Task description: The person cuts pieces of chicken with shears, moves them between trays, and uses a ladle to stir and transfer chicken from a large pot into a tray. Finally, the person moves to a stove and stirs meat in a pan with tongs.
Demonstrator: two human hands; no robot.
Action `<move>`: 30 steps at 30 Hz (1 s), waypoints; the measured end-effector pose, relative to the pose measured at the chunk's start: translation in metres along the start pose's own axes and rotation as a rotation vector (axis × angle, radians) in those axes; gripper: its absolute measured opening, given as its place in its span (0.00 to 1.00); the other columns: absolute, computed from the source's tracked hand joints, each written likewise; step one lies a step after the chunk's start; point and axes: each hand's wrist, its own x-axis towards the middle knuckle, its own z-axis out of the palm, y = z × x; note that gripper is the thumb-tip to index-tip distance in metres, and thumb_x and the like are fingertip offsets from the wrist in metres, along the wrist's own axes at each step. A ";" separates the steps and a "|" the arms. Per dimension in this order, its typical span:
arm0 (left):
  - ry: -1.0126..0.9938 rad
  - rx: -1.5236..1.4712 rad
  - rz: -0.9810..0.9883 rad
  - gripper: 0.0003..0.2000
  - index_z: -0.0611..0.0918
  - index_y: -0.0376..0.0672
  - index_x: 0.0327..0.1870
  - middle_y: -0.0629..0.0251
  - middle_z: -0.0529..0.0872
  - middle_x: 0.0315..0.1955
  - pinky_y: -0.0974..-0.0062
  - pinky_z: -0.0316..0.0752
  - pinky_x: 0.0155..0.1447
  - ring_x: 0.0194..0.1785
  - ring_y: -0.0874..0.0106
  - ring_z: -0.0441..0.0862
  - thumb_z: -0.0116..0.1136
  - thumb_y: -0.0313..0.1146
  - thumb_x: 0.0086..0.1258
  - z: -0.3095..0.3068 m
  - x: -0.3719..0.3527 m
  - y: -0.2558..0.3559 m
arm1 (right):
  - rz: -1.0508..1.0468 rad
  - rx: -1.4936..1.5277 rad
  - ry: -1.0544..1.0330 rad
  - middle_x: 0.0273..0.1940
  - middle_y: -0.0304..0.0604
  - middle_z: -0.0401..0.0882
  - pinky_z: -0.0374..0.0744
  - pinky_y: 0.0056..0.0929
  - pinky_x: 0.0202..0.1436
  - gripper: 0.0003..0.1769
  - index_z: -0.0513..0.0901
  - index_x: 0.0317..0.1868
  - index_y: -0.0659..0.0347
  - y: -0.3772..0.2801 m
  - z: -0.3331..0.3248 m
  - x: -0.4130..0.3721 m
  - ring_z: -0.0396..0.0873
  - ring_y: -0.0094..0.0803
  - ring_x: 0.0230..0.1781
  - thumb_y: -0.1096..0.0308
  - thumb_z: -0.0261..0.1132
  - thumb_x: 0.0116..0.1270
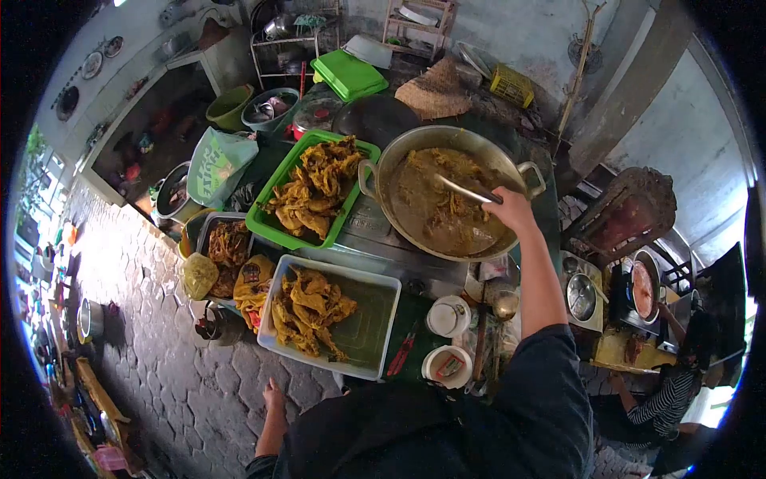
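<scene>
My right hand (511,209) is closed around the dark handle of a metal utensil (463,189), whose far end dips into the brown liquid in a large two-handled metal pan (392,217). Pieces of food show in that liquid. My left hand (274,395) hangs low at my side over the paving, away from the table; its fingers look curled, but what they hold, if anything, is too small to tell. Left of the pan, a green tray (257,215) bears a pile of yellow-brown chicken. Nearer to me, a white tray (390,319) holds more chicken pieces.
Near my body stand a white lidded tub (448,317), a white bucket (435,367) and red-handled scissors (401,354). A green lid (349,73) and a woven cone (435,92) lie behind. At the right, another person (666,403) works by a second pan (645,286).
</scene>
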 end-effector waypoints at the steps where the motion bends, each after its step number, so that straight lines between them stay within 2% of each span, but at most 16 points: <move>1: -0.005 0.069 0.083 0.30 0.76 0.37 0.55 0.38 0.73 0.54 0.56 0.68 0.59 0.57 0.44 0.71 0.41 0.57 0.69 0.002 -0.001 0.001 | -0.020 -0.002 -0.035 0.52 0.48 0.78 0.78 0.43 0.52 0.31 0.71 0.62 0.53 -0.004 0.005 -0.002 0.77 0.41 0.50 0.49 0.63 0.62; 3: -0.010 0.141 0.165 0.30 0.75 0.37 0.56 0.38 0.71 0.56 0.56 0.65 0.63 0.58 0.43 0.69 0.41 0.56 0.70 0.003 -0.001 0.002 | -0.074 -0.054 -0.015 0.52 0.48 0.78 0.78 0.43 0.51 0.30 0.71 0.62 0.53 -0.013 0.017 -0.010 0.78 0.42 0.50 0.50 0.62 0.62; 6: -0.037 0.131 0.062 0.30 0.74 0.38 0.58 0.39 0.70 0.57 0.56 0.62 0.64 0.61 0.43 0.66 0.40 0.56 0.70 -0.001 0.000 -0.004 | -0.124 -0.175 -0.033 0.51 0.49 0.78 0.79 0.42 0.49 0.28 0.69 0.63 0.53 -0.037 0.029 -0.024 0.78 0.42 0.48 0.52 0.60 0.65; 8: 0.001 0.216 0.100 0.30 0.73 0.40 0.59 0.41 0.73 0.54 0.55 0.72 0.54 0.54 0.46 0.73 0.41 0.57 0.70 -0.004 0.000 -0.019 | -0.174 -0.253 -0.047 0.51 0.48 0.78 0.79 0.42 0.48 0.27 0.69 0.62 0.53 -0.049 0.029 -0.037 0.78 0.43 0.48 0.53 0.59 0.65; 9: 0.000 0.221 0.103 0.30 0.73 0.40 0.59 0.41 0.73 0.54 0.55 0.72 0.54 0.54 0.46 0.73 0.41 0.57 0.70 -0.009 -0.005 -0.015 | -0.210 -0.253 -0.003 0.50 0.49 0.79 0.79 0.41 0.45 0.27 0.70 0.61 0.54 -0.044 0.031 -0.038 0.79 0.42 0.48 0.52 0.59 0.65; 11: -0.071 0.121 -0.023 0.30 0.73 0.41 0.59 0.45 0.75 0.49 0.58 0.78 0.38 0.44 0.52 0.78 0.42 0.58 0.69 -0.023 -0.035 0.001 | -0.221 -0.227 0.073 0.50 0.48 0.79 0.79 0.41 0.44 0.27 0.70 0.61 0.54 -0.037 0.026 -0.045 0.79 0.42 0.48 0.52 0.60 0.65; 12: -0.075 0.127 -0.016 0.30 0.73 0.41 0.59 0.45 0.75 0.49 0.58 0.78 0.38 0.44 0.52 0.78 0.42 0.58 0.69 -0.029 -0.045 0.004 | -0.236 -0.205 0.148 0.49 0.48 0.79 0.80 0.40 0.43 0.27 0.71 0.60 0.54 -0.031 0.022 -0.048 0.79 0.41 0.47 0.52 0.60 0.65; 14: -0.086 0.119 -0.004 0.30 0.74 0.39 0.56 0.49 0.77 0.43 0.62 0.76 0.26 0.33 0.58 0.79 0.43 0.59 0.68 -0.036 -0.056 0.006 | -0.119 -0.182 0.186 0.49 0.47 0.79 0.80 0.40 0.44 0.26 0.71 0.60 0.54 -0.014 0.014 -0.047 0.79 0.40 0.47 0.52 0.59 0.65; 16: -0.053 0.118 -0.014 0.30 0.74 0.40 0.55 0.51 0.78 0.39 0.61 0.75 0.25 0.30 0.59 0.79 0.43 0.59 0.68 -0.028 -0.021 -0.034 | 0.002 -0.161 0.224 0.50 0.46 0.79 0.80 0.39 0.44 0.26 0.72 0.60 0.53 0.001 0.004 -0.049 0.79 0.39 0.47 0.51 0.59 0.65; 18: -0.025 0.111 -0.016 0.29 0.74 0.40 0.53 0.53 0.79 0.34 0.60 0.74 0.25 0.27 0.59 0.78 0.44 0.59 0.68 -0.033 0.006 -0.042 | 0.219 -0.110 0.220 0.50 0.46 0.79 0.81 0.39 0.44 0.26 0.72 0.60 0.53 0.013 -0.008 -0.053 0.80 0.38 0.47 0.51 0.59 0.65; 20: -0.067 0.051 -0.106 0.27 0.74 0.43 0.52 0.57 0.79 0.28 0.62 0.72 0.23 0.22 0.59 0.76 0.43 0.59 0.69 -0.030 0.016 -0.039 | 0.228 -0.156 0.232 0.50 0.46 0.79 0.81 0.40 0.41 0.26 0.72 0.60 0.53 0.019 -0.016 -0.058 0.80 0.38 0.46 0.51 0.60 0.65; 23: -0.047 -0.097 -0.137 0.25 0.74 0.45 0.53 0.57 0.80 0.26 0.65 0.70 0.22 0.21 0.60 0.77 0.45 0.57 0.69 -0.014 0.035 -0.019 | 0.203 -0.264 0.210 0.51 0.47 0.78 0.81 0.41 0.40 0.25 0.71 0.60 0.53 0.014 -0.016 -0.065 0.80 0.41 0.45 0.53 0.60 0.65; 24: -0.031 -0.164 -0.152 0.24 0.74 0.45 0.54 0.58 0.80 0.25 0.66 0.69 0.22 0.21 0.60 0.77 0.46 0.56 0.69 -0.012 0.038 -0.012 | 0.117 -0.339 0.222 0.51 0.47 0.78 0.81 0.42 0.39 0.25 0.70 0.59 0.54 0.012 -0.008 -0.064 0.80 0.42 0.44 0.54 0.60 0.65; 25: -0.033 -0.157 -0.155 0.24 0.74 0.45 0.54 0.58 0.80 0.25 0.66 0.69 0.22 0.21 0.60 0.77 0.46 0.56 0.69 -0.012 0.043 -0.005 | 0.031 -0.414 0.230 0.51 0.47 0.77 0.80 0.42 0.39 0.24 0.70 0.58 0.54 0.011 0.001 -0.063 0.80 0.43 0.44 0.56 0.60 0.65; 28: -0.172 -0.059 0.026 0.25 0.75 0.41 0.55 0.57 0.78 0.39 0.66 0.72 0.25 0.25 0.65 0.78 0.47 0.54 0.69 -0.015 0.032 0.045 | 0.007 -0.453 0.278 0.47 0.48 0.76 0.80 0.43 0.38 0.23 0.68 0.57 0.54 -0.003 0.024 -0.056 0.80 0.44 0.43 0.58 0.61 0.64; 30: -0.153 -0.044 0.043 0.26 0.75 0.39 0.54 0.56 0.77 0.43 0.66 0.73 0.27 0.27 0.65 0.79 0.47 0.54 0.69 -0.012 0.021 0.063 | 0.041 -0.453 0.225 0.48 0.49 0.75 0.79 0.44 0.38 0.24 0.69 0.57 0.55 -0.012 0.026 -0.053 0.80 0.45 0.42 0.59 0.62 0.63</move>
